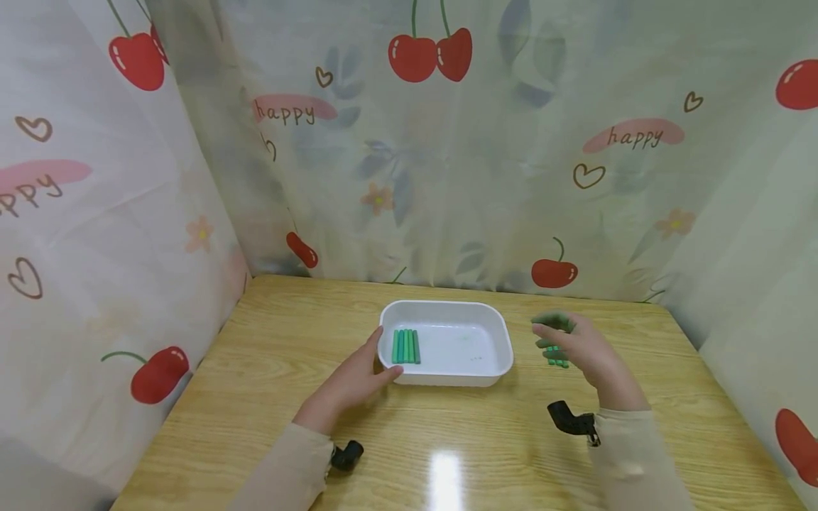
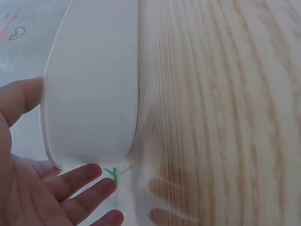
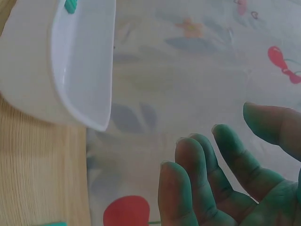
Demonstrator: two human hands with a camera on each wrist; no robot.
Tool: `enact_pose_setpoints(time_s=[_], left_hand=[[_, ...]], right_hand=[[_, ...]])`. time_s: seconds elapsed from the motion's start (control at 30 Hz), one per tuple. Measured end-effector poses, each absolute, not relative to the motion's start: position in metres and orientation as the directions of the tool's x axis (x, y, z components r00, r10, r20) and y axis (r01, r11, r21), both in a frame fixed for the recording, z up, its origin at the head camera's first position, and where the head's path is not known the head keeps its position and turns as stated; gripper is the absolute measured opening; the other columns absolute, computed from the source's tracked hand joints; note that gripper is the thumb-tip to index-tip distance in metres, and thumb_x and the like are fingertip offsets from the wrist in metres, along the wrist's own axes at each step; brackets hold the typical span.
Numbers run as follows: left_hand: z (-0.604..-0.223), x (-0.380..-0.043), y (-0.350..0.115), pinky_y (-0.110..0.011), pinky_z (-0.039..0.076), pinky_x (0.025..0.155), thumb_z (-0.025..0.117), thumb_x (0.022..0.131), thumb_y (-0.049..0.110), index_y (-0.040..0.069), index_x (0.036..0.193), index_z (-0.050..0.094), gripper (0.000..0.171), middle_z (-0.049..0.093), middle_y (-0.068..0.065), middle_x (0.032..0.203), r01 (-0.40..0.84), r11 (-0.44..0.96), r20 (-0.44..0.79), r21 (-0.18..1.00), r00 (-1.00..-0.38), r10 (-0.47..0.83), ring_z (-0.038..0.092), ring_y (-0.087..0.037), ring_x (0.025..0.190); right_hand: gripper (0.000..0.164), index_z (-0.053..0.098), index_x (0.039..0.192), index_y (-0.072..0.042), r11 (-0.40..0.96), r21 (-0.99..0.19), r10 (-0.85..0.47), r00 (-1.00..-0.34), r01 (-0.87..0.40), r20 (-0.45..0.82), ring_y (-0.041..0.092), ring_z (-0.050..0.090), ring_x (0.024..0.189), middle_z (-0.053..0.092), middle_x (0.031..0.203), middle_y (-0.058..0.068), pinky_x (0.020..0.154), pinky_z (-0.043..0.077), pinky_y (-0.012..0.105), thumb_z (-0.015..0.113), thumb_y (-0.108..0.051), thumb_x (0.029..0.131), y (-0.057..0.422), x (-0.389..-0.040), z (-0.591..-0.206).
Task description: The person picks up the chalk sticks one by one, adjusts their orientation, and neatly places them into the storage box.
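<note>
A white plastic basin (image 1: 460, 377) sits on the wooden table with several green chalk sticks (image 1: 405, 347) side by side at its left end. My left hand (image 1: 350, 383) rests against the basin's left end, thumb at the near rim and forefinger along the side. In the left wrist view its other fingers (image 2: 89, 200) are loosely extended beside the wall. To the right of the basin, my right hand (image 1: 584, 348) hovers with bent, spread fingers and nothing between them. Its fingertips are stained green. Beneath it, more green chalk sticks (image 1: 554, 358) lie on the table, partly hidden by the fingers.
Small specks (image 1: 476, 358) dot the basin's floor on the right. A printed cherry curtain (image 1: 441, 177) hangs behind the table (image 1: 287, 326) and along both sides. Black camera mounts (image 1: 571, 419) sit on both wrists, over light sleeves.
</note>
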State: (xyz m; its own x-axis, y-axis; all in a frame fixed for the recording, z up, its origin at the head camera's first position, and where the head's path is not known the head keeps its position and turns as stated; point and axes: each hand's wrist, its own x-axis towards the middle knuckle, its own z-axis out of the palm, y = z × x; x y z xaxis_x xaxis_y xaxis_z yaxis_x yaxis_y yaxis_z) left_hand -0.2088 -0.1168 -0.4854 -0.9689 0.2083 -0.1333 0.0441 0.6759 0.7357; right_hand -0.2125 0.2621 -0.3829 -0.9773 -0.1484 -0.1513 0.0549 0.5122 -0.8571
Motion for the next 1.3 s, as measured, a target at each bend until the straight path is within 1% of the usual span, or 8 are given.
enact_pose_setpoints(time_s=[0.13,0.23,0.33,0.57,0.8,1.07,1.13,1.3], left_hand=[[-0.486,-0.209,-0.117,-0.05,0.027,0.118,0.065,0.094,0.052,0.018,0.163,0.009,0.095,0.023,-0.007,0.165,0.047,0.673,-0.131,0.738,-0.968,0.212,0.027,-0.028,0.148],[-0.486,-0.209,-0.117,-0.05,0.027,0.118,0.065,0.094,0.051,0.018,0.163,0.009,0.094,0.023,-0.007,0.165,0.05,0.672,-0.13,0.739,-0.968,0.215,0.027,-0.028,0.148],[-0.486,-0.21,-0.118,-0.05,0.027,0.118,0.065,0.095,0.05,0.018,0.163,0.009,0.094,0.023,-0.007,0.165,0.048,0.672,-0.13,0.739,-0.968,0.213,0.027,-0.028,0.148],[-0.483,-0.208,-0.119,-0.05,0.028,0.118,0.066,0.095,0.048,0.015,0.162,0.01,0.094,0.025,-0.009,0.164,0.063,0.664,-0.115,0.745,-0.968,0.221,0.029,-0.029,0.148],[-0.48,-0.207,-0.119,-0.05,0.028,0.117,0.066,0.095,0.048,0.015,0.162,0.009,0.094,0.024,-0.009,0.164,0.062,0.666,-0.121,0.744,-0.967,0.226,0.029,-0.029,0.148],[-0.481,-0.207,-0.118,-0.051,0.028,0.117,0.066,0.094,0.049,0.017,0.163,0.009,0.095,0.022,-0.006,0.165,0.054,0.662,-0.125,0.747,-0.968,0.22,0.027,-0.027,0.148],[-0.482,-0.208,-0.118,-0.051,0.028,0.117,0.066,0.094,0.049,0.017,0.163,0.009,0.095,0.022,-0.006,0.165,0.056,0.663,-0.123,0.747,-0.968,0.22,0.027,-0.028,0.149],[-0.482,-0.208,-0.118,-0.051,0.028,0.117,0.066,0.094,0.05,0.017,0.163,0.009,0.095,0.022,-0.006,0.165,0.052,0.663,-0.127,0.747,-0.967,0.219,0.027,-0.028,0.149]], right_hand=[[0.058,0.048,0.138,0.008,0.527,-0.848,-0.128,-0.983,0.047,-0.135,0.03,0.06,0.104,0.057,0.124,0.022,0.086,0.057,0.038,0.058,-0.037,0.102,0.274,-0.218,-0.387],[0.058,0.047,0.138,0.009,0.54,-0.84,-0.113,-0.985,0.05,-0.131,0.034,0.059,0.109,0.055,0.129,0.024,0.094,0.054,0.044,0.056,-0.037,0.103,0.282,-0.224,-0.392],[0.059,0.045,0.14,0.009,0.544,-0.837,-0.101,-0.986,0.058,-0.134,0.035,0.058,0.113,0.051,0.136,0.027,0.098,0.051,0.047,0.054,-0.037,0.104,0.289,-0.23,-0.397],[0.058,0.043,0.143,0.009,0.54,-0.838,-0.072,-0.988,0.076,-0.135,0.044,0.052,0.122,0.046,0.141,0.03,0.098,0.051,0.048,0.05,-0.035,0.106,0.302,-0.24,-0.41],[0.06,0.042,0.144,0.008,0.537,-0.836,-0.032,-0.988,0.112,-0.153,0.047,0.048,0.126,0.045,0.142,0.031,0.099,0.049,0.05,0.05,-0.037,0.105,0.313,-0.25,-0.425],[0.057,0.041,0.144,0.01,0.523,-0.837,-0.003,-0.982,0.16,-0.19,0.046,0.048,0.127,0.041,0.145,0.032,0.099,0.051,0.047,0.05,-0.031,0.106,0.326,-0.263,-0.443],[0.054,0.042,0.144,0.01,0.52,-0.836,0.006,-0.979,0.176,-0.203,0.045,0.048,0.127,0.041,0.145,0.031,0.1,0.05,0.048,0.05,-0.028,0.106,0.329,-0.266,-0.448],[0.054,0.043,0.144,0.008,0.553,-0.805,0.021,-0.969,0.215,-0.245,0.044,0.05,0.124,0.042,0.145,0.031,0.103,0.044,0.055,0.051,-0.03,0.105,0.335,-0.271,-0.457]])
